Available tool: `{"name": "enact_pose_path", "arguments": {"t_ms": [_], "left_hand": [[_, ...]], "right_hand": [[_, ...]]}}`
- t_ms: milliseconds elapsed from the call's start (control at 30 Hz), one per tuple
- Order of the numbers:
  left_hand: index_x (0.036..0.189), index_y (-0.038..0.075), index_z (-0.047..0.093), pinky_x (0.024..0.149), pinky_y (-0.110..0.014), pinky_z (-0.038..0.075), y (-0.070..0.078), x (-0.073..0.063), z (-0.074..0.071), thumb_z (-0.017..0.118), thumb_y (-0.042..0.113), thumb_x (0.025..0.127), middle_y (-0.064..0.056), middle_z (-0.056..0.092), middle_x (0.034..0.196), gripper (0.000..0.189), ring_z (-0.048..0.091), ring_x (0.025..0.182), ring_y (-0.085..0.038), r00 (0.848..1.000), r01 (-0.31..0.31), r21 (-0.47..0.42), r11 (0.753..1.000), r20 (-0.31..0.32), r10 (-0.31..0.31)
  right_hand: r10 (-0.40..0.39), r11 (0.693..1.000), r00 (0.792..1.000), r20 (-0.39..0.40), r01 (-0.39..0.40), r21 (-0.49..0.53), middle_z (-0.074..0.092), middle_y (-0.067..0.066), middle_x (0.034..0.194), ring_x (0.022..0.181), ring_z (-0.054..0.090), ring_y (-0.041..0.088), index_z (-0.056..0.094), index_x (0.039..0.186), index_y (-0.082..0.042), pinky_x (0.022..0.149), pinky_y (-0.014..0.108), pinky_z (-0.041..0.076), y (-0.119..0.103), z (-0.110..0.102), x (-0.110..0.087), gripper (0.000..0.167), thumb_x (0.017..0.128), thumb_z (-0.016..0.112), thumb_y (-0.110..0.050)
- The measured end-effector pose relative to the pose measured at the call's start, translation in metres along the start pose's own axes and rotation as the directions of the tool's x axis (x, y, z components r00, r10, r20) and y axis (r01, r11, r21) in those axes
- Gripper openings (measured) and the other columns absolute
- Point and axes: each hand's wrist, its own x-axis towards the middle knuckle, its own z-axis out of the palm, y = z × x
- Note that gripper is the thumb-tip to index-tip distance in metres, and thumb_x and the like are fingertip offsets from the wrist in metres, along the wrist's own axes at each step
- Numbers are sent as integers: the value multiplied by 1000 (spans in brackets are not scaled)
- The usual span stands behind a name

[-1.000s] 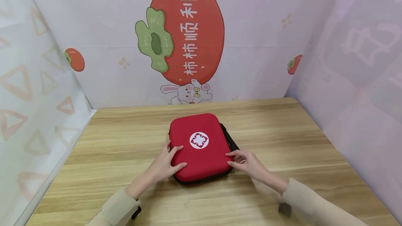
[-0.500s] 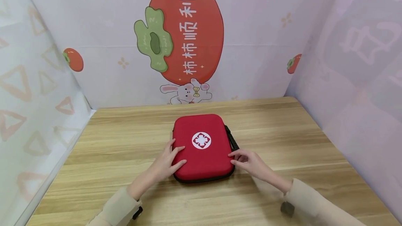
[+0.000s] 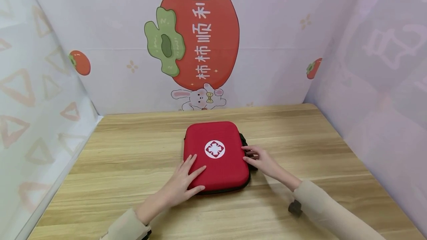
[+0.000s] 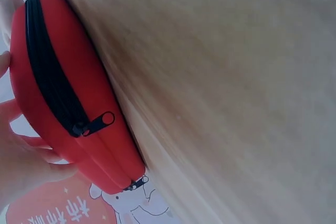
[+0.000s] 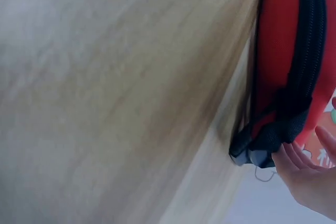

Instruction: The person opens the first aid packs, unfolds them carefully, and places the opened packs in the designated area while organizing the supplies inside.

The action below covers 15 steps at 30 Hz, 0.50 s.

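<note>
A red zip case, like a first-aid kit (image 3: 220, 173), lies on the table with a white round emblem (image 3: 215, 149) on its lid. Spread over its near left corner, my left hand (image 3: 180, 184) rests its fingers on the lid. My right hand (image 3: 265, 162) touches the right edge, thumb and forefinger at the lid's rim. In the right wrist view its other fingers lie against a black strap handle (image 5: 281, 132) on the case's side. The left wrist view shows a closed black zipper (image 4: 50, 72) with one zipper pull (image 4: 100, 124) and a second pull (image 4: 138, 183) farther along.
The wooden table (image 3: 133, 151) extends around the case. Behind it hangs a white backdrop (image 3: 267, 66) with a large persimmon print (image 3: 217, 29). Patterned cloth walls stand at the left (image 3: 43, 95) and right (image 3: 377, 95).
The case has shifted slightly right and turned a little straighter. My left hand has moved toward its near corner with fingers farther onto the lid; my right hand has slid up the right edge.
</note>
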Motion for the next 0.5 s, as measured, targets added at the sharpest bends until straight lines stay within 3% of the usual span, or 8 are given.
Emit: {"name": "enact_pose_path", "arguments": {"t_ms": [133,267,500], "left_hand": [[133,14,42,100,-55,19,0,-1,3,58,43,81,-21,24,140,61,17,129,-39,1000,-22,41,999,18,22],[133,15,41,100,-55,21,0,0,4,61,43,79,-21,26,139,64,18,129,-39,999,-44,73,996,3,44],[130,14,45,99,-54,24,-2,0,6,65,42,76,-21,30,137,64,22,127,-40,997,-65,84,994,-36,68]], "right_hand": [[30,999,999,29,-31,24,48,22,121,105,52,33,47,125,2,86,41,43,1,2,1,44,86,58,-15],[67,996,998,4,-68,52,49,22,121,107,51,32,47,125,1,88,41,42,2,4,1,44,86,58,-15],[229,963,973,-29,-222,150,54,18,118,108,51,29,50,124,-2,88,34,43,1,5,2,47,82,63,-17]]}}
